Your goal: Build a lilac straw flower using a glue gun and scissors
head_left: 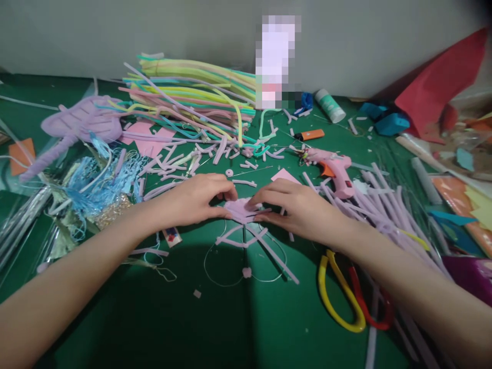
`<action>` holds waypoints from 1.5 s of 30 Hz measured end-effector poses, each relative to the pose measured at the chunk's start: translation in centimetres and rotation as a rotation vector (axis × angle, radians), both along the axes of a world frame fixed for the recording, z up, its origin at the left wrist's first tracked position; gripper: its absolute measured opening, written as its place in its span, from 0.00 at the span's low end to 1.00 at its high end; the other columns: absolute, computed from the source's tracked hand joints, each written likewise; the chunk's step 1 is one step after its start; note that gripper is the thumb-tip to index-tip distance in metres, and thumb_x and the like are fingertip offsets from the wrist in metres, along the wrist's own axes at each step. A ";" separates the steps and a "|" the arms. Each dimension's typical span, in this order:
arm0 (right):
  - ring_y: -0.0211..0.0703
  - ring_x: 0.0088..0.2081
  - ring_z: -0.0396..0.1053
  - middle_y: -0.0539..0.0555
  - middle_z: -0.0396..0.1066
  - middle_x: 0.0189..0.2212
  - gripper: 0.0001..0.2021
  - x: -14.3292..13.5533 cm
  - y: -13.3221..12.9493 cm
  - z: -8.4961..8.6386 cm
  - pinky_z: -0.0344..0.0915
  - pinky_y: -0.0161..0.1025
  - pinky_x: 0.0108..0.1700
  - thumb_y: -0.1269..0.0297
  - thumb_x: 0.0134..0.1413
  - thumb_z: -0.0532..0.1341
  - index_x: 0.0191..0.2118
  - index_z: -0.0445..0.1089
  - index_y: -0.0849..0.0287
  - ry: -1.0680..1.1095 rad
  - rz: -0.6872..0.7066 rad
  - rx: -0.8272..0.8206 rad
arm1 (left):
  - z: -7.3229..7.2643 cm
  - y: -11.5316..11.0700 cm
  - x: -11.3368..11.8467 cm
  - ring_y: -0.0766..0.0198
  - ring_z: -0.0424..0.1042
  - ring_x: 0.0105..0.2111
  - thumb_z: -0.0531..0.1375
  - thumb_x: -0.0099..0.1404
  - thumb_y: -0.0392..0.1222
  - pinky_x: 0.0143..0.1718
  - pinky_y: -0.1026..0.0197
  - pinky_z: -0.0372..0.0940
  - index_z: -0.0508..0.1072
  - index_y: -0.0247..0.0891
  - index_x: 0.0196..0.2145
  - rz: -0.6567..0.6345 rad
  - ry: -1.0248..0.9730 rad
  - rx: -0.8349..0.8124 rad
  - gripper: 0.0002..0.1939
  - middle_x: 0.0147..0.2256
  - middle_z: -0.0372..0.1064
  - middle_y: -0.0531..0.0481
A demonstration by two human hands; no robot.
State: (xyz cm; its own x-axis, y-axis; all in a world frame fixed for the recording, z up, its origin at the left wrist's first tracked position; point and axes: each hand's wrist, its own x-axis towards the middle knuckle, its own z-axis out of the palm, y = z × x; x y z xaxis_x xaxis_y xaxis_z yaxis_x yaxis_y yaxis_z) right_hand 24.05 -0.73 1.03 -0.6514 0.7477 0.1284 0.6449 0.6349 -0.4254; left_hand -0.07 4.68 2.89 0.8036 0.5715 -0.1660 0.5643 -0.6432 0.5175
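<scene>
Two bare arms (pixel 88 266) are being held over the green table (pixel 154 318). Between them, a small, fuzzy purple piece (pixel 241 209) is being pinched from both sides by the bent fingers of the left hand (pixel 198 199) and right hand (pixel 295 209). The space at the right is being crowded by a pink glue gun (pixel 338 166) and purple sticks (pixel 369 205). Whatever is in the white-and-green tube (pixel 329 106) is being hidden by its sides.

Bare left hand (pixel 200 199), bare right hand (pixel 298 207), bare wrists (pixel 148 216), slim bare forearms (pixel 86 269)
</scene>
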 end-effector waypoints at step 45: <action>0.42 0.36 0.73 0.59 0.77 0.38 0.10 -0.1 -3.2 0.8 0.69 0.41 0.38 0.74 0.65 0.55 0.39 0.73 0.63 -0.182 0.443 0.565 | -0.6 -4.4 -2.6 0.59 0.68 0.42 0.57 0.69 0.33 0.46 0.57 0.62 0.79 0.43 0.38 -0.165 -0.213 0.136 0.11 0.39 0.74 0.47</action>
